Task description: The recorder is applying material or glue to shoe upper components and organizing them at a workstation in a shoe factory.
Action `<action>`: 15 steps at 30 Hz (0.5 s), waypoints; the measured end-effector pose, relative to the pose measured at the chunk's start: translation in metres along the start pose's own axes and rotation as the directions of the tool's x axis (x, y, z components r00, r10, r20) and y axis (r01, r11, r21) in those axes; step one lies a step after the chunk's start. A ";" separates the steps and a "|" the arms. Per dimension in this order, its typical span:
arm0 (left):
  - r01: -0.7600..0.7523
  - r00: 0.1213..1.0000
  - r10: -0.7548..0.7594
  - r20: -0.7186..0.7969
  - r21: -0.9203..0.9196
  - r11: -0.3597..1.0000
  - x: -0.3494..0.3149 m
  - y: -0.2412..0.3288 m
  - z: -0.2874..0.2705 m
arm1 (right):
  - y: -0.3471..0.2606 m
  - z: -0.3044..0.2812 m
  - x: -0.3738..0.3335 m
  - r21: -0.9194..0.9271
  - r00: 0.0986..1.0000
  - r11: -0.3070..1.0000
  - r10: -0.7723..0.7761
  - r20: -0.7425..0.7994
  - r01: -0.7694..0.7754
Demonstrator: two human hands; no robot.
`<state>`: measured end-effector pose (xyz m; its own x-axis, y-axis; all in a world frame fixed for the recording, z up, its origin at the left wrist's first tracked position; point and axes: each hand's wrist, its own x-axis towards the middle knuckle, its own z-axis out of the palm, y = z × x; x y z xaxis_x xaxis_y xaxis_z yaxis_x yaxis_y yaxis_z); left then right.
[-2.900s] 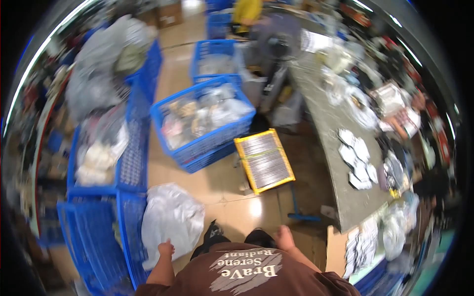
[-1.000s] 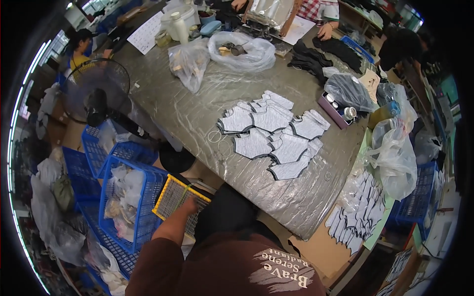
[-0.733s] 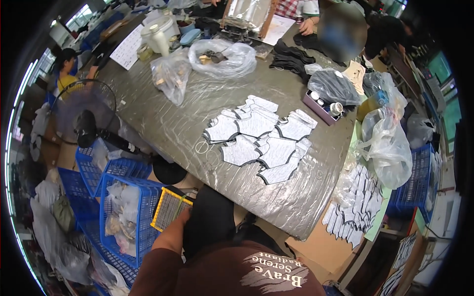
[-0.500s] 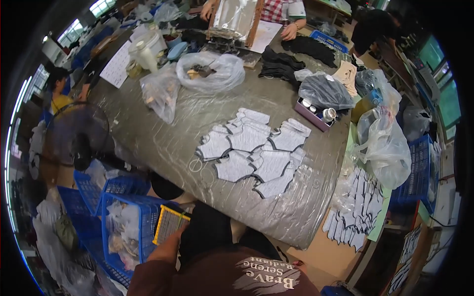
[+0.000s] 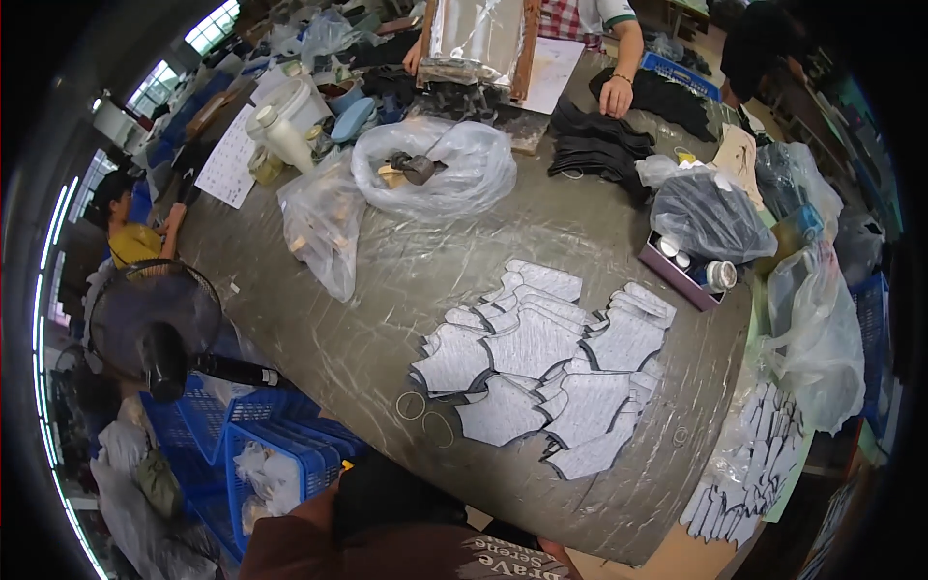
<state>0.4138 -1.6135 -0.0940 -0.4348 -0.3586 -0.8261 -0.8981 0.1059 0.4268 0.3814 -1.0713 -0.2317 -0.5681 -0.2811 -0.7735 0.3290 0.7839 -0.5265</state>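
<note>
Low in the view, a bit of my left forearm [image 5: 319, 509] shows beside my dark trousers; the hand itself is hidden. Of my right arm only a sliver of skin [image 5: 555, 551] appears at the edge of my brown shirt, so its fingers do not show. On the table [image 5: 358, 338] in front of me lie overlapping stacks of light grey cut fabric pieces [image 5: 532, 338] with dark edges. Two thin rings [image 5: 411, 406] lie left of them. Neither hand touches the pieces.
Across the table a person's hand [image 5: 616, 97] rests by black fabric pieces [image 5: 594, 145], near a wood-framed screen [image 5: 476, 43]. Plastic bags [image 5: 435, 198] and a purple box of bottles [image 5: 681, 275] stand between. Blue crates [image 5: 280, 454] and a fan [image 5: 159, 329] are at left.
My view has shifted, so the table and grey pieces appear lower and farther right. A small yellow crate by my left hand is now almost hidden. The person opposite has moved a hand onto the black pieces.
</note>
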 end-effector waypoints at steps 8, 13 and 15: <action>-0.026 0.999 0.024 0.028 0.100 0.995 0.025 -0.006 -0.032 | 0.008 0.034 -0.007 -0.283 0.946 0.953 -0.186 -0.266 0.108; -0.042 0.998 0.035 0.052 0.141 0.989 0.041 -0.021 -0.045 | -0.014 0.051 0.005 -0.479 0.863 0.871 -0.321 -0.390 0.107; -0.102 0.991 0.084 0.107 0.178 0.979 0.066 -0.012 -0.044 | -0.030 0.053 0.005 -0.504 0.820 0.862 -0.323 -0.473 0.049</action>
<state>0.3984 -1.6797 -0.1374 -0.5132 -0.2474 -0.8218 -0.8462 0.3055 0.4365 0.4090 -1.1261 -0.2386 -0.9289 -0.2214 -0.2969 -0.1240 0.9414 -0.3138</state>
